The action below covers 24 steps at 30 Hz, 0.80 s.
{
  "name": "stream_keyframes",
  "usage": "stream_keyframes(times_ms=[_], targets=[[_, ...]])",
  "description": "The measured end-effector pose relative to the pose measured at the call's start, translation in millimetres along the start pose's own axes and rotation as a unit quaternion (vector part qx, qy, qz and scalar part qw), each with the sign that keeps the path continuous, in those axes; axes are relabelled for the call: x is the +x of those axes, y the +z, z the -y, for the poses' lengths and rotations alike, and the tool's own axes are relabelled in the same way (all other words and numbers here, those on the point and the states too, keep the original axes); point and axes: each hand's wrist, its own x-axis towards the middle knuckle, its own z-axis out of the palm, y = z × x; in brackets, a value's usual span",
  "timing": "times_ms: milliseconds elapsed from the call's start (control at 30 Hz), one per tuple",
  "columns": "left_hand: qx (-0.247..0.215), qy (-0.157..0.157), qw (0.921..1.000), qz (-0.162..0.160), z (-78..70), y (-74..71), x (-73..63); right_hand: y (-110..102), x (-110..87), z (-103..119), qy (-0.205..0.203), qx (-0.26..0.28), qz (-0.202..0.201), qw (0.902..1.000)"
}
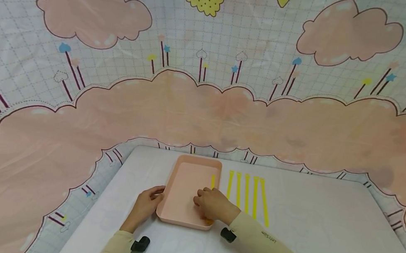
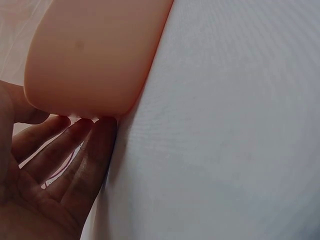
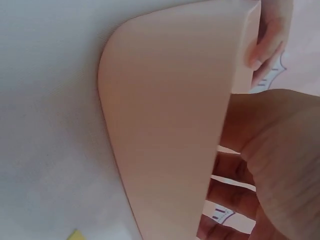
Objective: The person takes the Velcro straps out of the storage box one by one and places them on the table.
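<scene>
A shallow pink tray (image 1: 185, 183) stands on the table. My left hand (image 1: 145, 207) rests at its left side, the fingers (image 2: 102, 145) fairly straight with their tips against the outer wall. My right hand (image 1: 216, 206) reaches over the tray's right wall (image 3: 165, 125), its fingers bent down inside. Under that hand a thin yellow stick (image 1: 213, 181) lies along the tray's right side, only its two ends showing. Whether the fingers pinch it is hidden. To the right of the tray, several long yellow sticks (image 1: 246, 190) with wider far ends lie side by side on the table.
The white table (image 1: 319, 223) extends widely to the right of the sticks. Behind it hangs a cloth (image 1: 244, 123) printed with clouds and stars. Each wrist wears a small black device (image 1: 141, 244).
</scene>
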Motion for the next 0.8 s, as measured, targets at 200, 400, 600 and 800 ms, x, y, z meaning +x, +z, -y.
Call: stream_keyframes(times_ms=[200, 400, 600, 800], targets=[[0.005, 0.002, 1.0, 0.001, 2.4, 0.6, 1.0, -4.1, -0.4, 0.0, 0.004, 0.008, 0.026, 0.9996], [0.004, 0.003, 1.0, 0.0, 1.2, 1.2, -0.3, -4.4, -3.2, 3.5, 0.008, 0.014, 0.071, 0.9973], [0.013, 0.002, 0.9999, -0.007, 1.6, 0.9, -0.4, -0.6, -3.9, 1.4, 0.018, 0.004, 0.066, 0.9976], [0.01, 0.006, 0.9999, -0.005, 1.1, 0.4, -0.4, 2.3, -4.1, -1.0, 0.005, -0.017, 0.034, 0.9993]])
